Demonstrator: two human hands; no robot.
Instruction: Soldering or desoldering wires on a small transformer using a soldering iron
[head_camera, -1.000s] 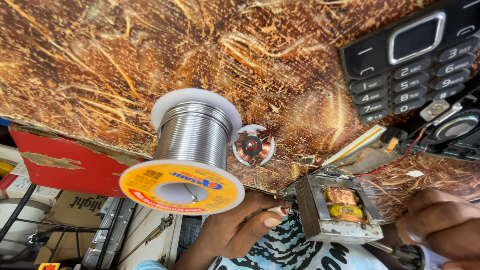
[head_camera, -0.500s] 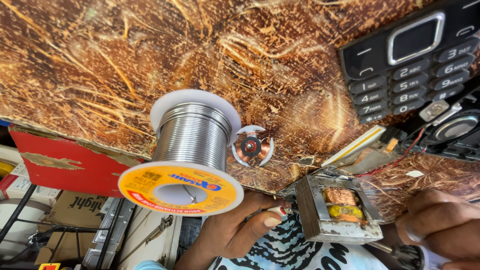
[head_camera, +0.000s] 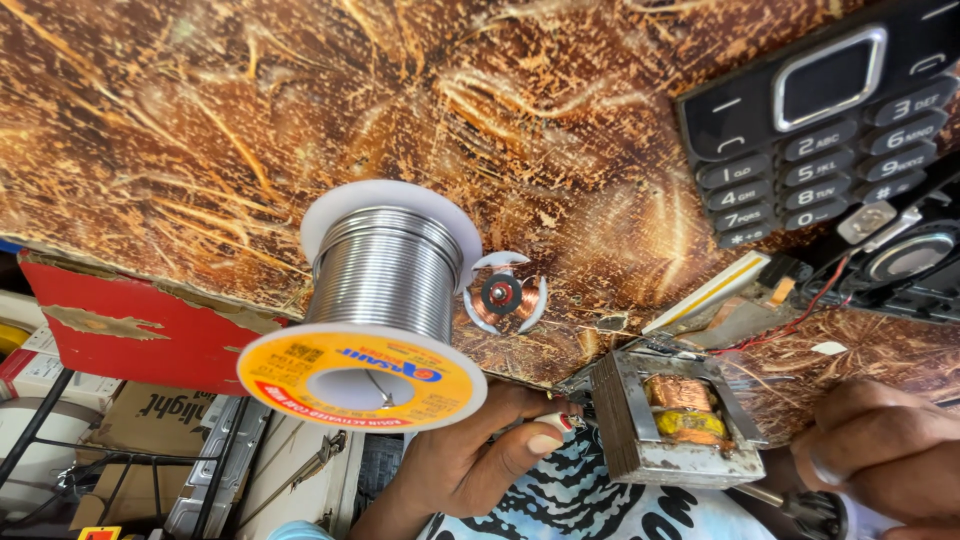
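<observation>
The two hands are working at the near edge of the bench, with a small transformer (head_camera: 675, 420) sitting between them. The left hand (head_camera: 480, 460) is curling its fingers toward the transformer's left side, its thumb tip just touching the metal frame; whether it is actually gripping is hard to tell. The right hand (head_camera: 880, 455) is closing loosely around a dark-handled tool (head_camera: 800, 505) just beside the transformer's right corner, and is lying slightly nearer to it. The transformer's copper coil is facing up. Farther along the edge a solder spool (head_camera: 385, 300) is lying on its side, with a keypad phone (head_camera: 820, 120) at the far corner.
</observation>
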